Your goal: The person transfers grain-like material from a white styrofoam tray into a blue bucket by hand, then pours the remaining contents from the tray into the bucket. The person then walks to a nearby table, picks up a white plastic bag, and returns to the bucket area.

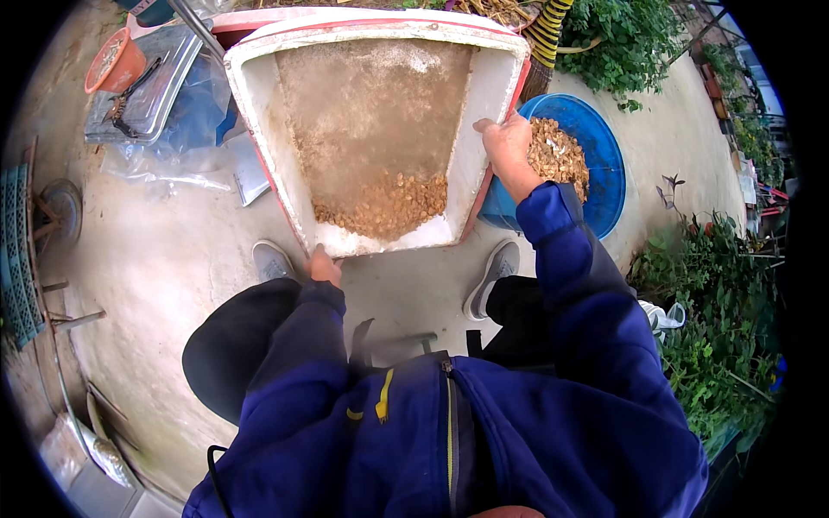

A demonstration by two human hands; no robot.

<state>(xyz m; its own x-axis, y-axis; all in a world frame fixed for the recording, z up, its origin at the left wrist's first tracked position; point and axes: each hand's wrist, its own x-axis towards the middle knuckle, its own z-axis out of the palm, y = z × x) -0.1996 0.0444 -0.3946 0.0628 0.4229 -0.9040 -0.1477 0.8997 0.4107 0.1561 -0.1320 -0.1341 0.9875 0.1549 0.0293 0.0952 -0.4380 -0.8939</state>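
Note:
A white foam box (pixel 375 103) with a red outer edge is tilted so its opening faces me. Brown flaky pieces (pixel 388 204) lie heaped along its lower side. My left hand (pixel 323 266) holds the box at its lower left corner, the fingers partly hidden beneath it. On the right side wall, my right hand (pixel 508 142) grips the rim with the thumb inside. Right beside that hand stands a round blue plastic tub (pixel 607 162), holding similar brown flakes (pixel 558 155); my right wrist and sleeve cover part of it.
An orange plastic pot (pixel 115 61) and a clear plastic tray (pixel 152 84) lie at upper left, above plastic sheeting (pixel 162 165). A broom (pixel 543 48) with a yellow-and-black handle stands behind the tub. Leafy plants (pixel 706 304) line the right side; a metal-framed cart (pixel 39 239) is far left.

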